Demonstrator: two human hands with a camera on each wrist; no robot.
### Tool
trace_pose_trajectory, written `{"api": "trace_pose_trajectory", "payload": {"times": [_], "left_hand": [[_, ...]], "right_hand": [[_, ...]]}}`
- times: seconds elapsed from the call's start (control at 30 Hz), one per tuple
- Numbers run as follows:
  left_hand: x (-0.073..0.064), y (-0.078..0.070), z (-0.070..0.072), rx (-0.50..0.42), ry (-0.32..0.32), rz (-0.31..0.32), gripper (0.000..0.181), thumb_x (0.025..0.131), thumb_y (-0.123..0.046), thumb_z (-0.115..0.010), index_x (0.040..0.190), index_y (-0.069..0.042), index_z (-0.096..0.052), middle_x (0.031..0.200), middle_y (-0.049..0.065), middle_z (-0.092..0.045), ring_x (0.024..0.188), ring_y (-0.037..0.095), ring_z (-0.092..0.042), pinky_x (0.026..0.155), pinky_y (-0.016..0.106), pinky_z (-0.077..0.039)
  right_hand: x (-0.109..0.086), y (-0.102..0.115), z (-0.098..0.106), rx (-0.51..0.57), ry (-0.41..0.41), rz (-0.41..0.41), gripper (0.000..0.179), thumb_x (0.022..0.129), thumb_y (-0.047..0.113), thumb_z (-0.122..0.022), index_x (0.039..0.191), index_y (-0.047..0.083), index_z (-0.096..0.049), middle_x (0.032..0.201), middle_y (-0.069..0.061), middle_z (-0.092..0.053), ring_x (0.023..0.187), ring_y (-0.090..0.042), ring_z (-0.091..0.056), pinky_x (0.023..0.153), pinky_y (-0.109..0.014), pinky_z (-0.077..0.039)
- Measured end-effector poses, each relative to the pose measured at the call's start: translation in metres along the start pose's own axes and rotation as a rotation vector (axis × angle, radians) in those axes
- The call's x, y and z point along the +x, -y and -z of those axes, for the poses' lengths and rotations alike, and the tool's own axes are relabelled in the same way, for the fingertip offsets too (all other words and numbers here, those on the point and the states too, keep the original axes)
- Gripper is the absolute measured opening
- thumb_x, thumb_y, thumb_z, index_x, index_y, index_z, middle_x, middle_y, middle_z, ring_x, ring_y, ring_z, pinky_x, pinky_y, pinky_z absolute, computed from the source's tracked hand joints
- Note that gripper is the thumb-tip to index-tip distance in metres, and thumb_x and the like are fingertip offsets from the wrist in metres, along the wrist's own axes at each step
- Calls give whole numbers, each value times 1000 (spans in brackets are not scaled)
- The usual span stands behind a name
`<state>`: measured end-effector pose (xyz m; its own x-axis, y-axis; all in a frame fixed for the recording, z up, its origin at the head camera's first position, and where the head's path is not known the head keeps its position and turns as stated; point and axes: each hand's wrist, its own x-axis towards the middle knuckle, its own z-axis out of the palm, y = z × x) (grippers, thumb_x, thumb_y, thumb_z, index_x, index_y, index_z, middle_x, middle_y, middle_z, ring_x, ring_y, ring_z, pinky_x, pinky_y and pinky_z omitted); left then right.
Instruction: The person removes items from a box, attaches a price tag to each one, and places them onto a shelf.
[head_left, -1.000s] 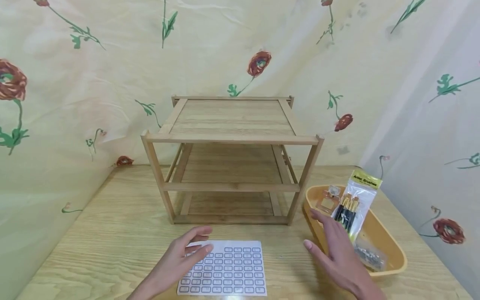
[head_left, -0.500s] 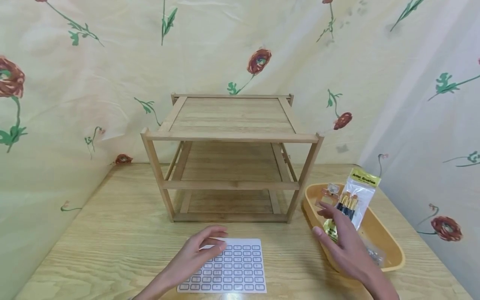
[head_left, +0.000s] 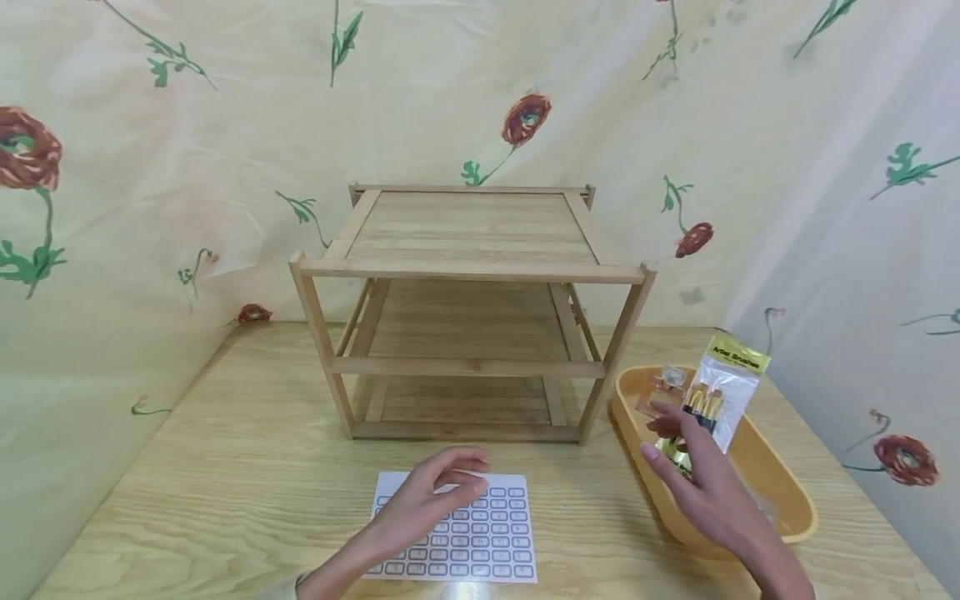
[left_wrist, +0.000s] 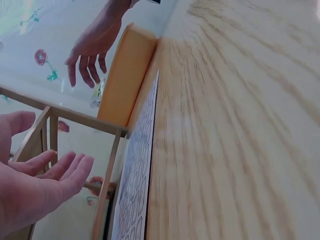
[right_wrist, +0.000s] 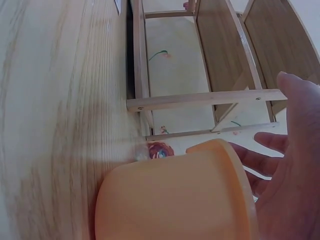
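My left hand (head_left: 427, 504) is held over a white sheet (head_left: 491, 546) printed with rows of small boxes, its fingers loosely bent and holding nothing. In the left wrist view that hand (left_wrist: 37, 185) shows spread fingers above the sheet (left_wrist: 137, 170). Over the near side of a yellow-orange plastic tub (head_left: 780, 492) is my right hand (head_left: 708, 487), fingers relaxed and nothing gripped. A pack of artist brushes (head_left: 731, 375) leans in the tub, its lower part overlapped by the hand. Beside it lies a perfume bottle (head_left: 670, 383). From the right wrist, the fingers show just beyond the tub's rim (right_wrist: 237, 175).
A wooden rack (head_left: 472, 273) with several shelf levels stands at the back middle of the wood-grain table (head_left: 217, 467). Flower-printed cloth (head_left: 420, 92) hangs behind and on both sides. A clear plastic bag (head_left: 763, 504) in the tub is mostly hidden by the right hand.
My left hand has moved to the right across the sheet. My right hand has shifted right and farther over the tub, covering more of the brush pack and clear bag.
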<state>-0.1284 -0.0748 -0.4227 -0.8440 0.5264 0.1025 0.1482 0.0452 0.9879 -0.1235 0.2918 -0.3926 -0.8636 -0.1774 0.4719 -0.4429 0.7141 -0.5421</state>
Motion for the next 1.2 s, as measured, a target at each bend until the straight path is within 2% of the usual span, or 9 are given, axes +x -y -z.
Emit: {"api": "trace_pose_trajectory", "payload": {"times": [0.1, 0.23, 0.43, 0.7, 0.87, 0.97, 1.1, 1.2], "left_hand": [[6, 0, -5, -20, 4, -2, 49, 106, -28, -62, 146, -3, -52, 137, 19, -58, 123, 28, -59, 96, 33, -52], [14, 1, -11, -50, 6, -4, 47, 105, -29, -63, 145, -6, -54, 137, 19, -58, 123, 27, -59, 96, 33, -52], [25, 0, -24, -121, 10, -15, 45, 103, -23, -63, 143, -4, -55, 134, 21, -59, 119, 23, -62, 96, 33, -53], [36, -3, -37, -198, 4, -15, 47, 102, -18, -63, 143, 3, -52, 132, 21, -59, 115, 39, -62, 92, 35, -56], [44, -2, -46, -227, 10, -22, 48, 101, -16, -63, 142, 4, -52, 132, 21, -59, 116, 40, -62, 95, 43, -56], [49, -2, -52, -245, 6, -21, 47, 100, -15, -64, 141, 4, -53, 131, 21, -60, 116, 42, -62, 96, 47, -55], [55, -1, -61, -274, -2, -14, 43, 99, -13, -65, 138, 3, -55, 128, 20, -61, 115, 44, -62, 96, 46, -55], [58, 0, -69, -291, -2, -9, 42, 99, -11, -65, 138, 4, -56, 128, 21, -62, 113, 45, -63, 94, 41, -56]], "right_hand": [[0, -3, 1, -3, -4, -3, 48, 104, 9, -61, 149, 1, -44, 126, -16, -63, 112, -11, -54, 88, -24, -42], [2, -6, 3, -6, -11, -15, 48, 105, 9, -60, 149, -1, -43, 124, -16, -63, 111, -11, -55, 87, -22, -42], [5, -12, 9, -17, -30, -32, 51, 105, 10, -60, 150, -4, -42, 120, -18, -64, 106, -2, -53, 81, -19, -43], [3, -19, 13, -13, -60, -115, 47, 105, 12, -62, 144, -5, -44, 113, -16, -64, 100, 6, -50, 76, -13, -44], [3, -23, 16, -13, -86, -178, 46, 104, 12, -63, 140, -9, -45, 112, -21, -64, 97, 10, -48, 74, -12, -44], [2, -26, 17, -24, -98, -221, 48, 104, 14, -63, 139, -13, -44, 110, -23, -64, 96, 2, -52, 72, -11, -44], [2, -28, 22, -48, -92, -303, 51, 106, 19, -61, 139, -16, -43, 111, -26, -63, 101, -26, -61, 71, -7, -43], [2, -31, 25, -74, -67, -351, 54, 107, 24, -59, 140, -16, -42, 115, -28, -62, 106, -43, -60, 70, -9, -42]]}}
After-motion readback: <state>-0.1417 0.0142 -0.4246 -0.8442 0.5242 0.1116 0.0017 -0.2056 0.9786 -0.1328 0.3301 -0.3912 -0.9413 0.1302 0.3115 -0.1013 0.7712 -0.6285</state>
